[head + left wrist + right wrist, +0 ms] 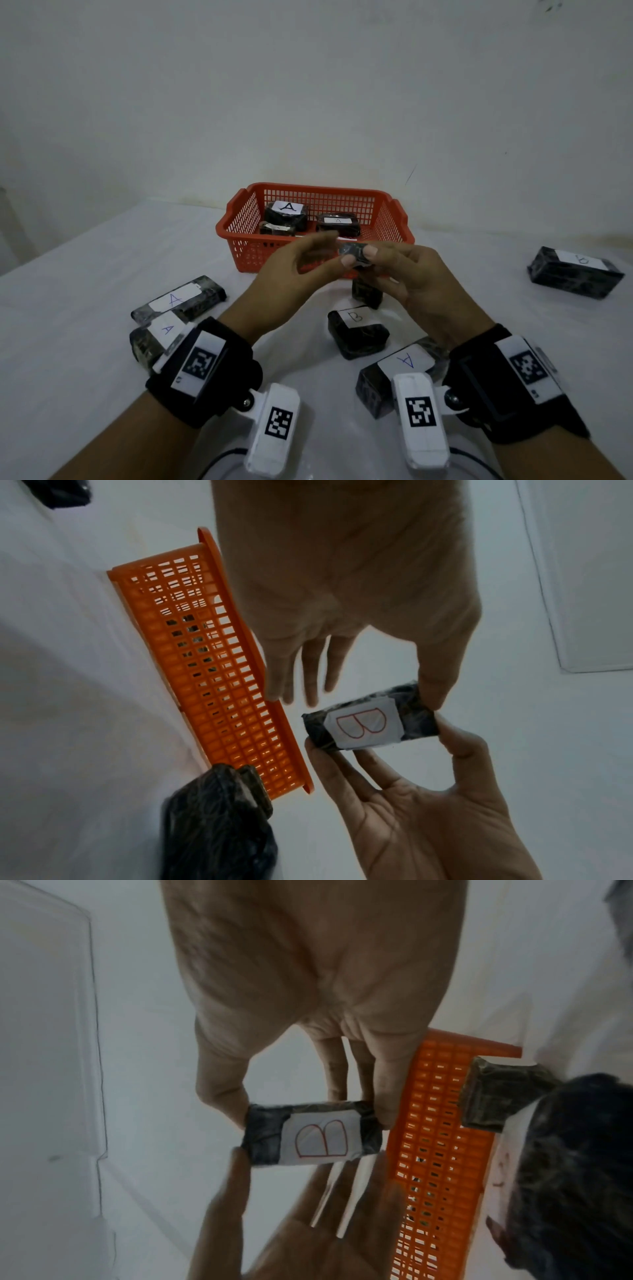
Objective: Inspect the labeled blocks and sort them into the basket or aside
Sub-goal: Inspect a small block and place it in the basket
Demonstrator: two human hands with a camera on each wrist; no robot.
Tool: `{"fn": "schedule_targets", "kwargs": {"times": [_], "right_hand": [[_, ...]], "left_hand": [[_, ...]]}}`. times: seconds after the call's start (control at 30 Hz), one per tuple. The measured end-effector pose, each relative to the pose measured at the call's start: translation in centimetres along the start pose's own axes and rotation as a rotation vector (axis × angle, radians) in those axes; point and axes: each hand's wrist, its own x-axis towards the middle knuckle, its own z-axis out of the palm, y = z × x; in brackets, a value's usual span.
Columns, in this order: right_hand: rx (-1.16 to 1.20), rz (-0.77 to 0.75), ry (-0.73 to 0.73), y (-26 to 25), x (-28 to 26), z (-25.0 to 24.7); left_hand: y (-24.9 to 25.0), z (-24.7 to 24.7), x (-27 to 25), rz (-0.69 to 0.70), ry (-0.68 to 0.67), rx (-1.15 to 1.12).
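A small dark wrapped block with a white label reading B is held up in front of the orange basket. My right hand pinches the block by its two short ends, thumb on one end and a finger on the other. My left hand faces it with straight fingers; only its thumb tip touches a corner of the block. Three dark blocks lie inside the basket, two showing A labels.
On the white table lie two A blocks at the left, a B block and an upright block under my hands, an A block near my right wrist, and one block far right.
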Motion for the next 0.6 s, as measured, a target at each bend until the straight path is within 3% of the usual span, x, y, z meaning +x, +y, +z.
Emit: {"fn": "schedule_targets", "kwargs": {"times": [0.07,0.3,0.5,0.6], "right_hand": [[-0.028,-0.009,-0.01,-0.14,0.07,-0.24],[-0.094,0.023,-0.06,0.12,0.16,-0.3],[-0.087,-0.006,-0.021,0.56,0.15,-0.39],[-0.08,0.03,-0.06,0.71,0.26,-0.41]], "left_hand": [[0.06,0.26,-0.08,-0.035,-0.067,-0.037],[0.12,0.18,0.01,-0.085,-0.021,-0.141],[0.29,-0.11,-0.18,-0.078,-0.118,-0.204],[0.16,-0.27,0.08,-0.095,-0.042,-0.202]]}}
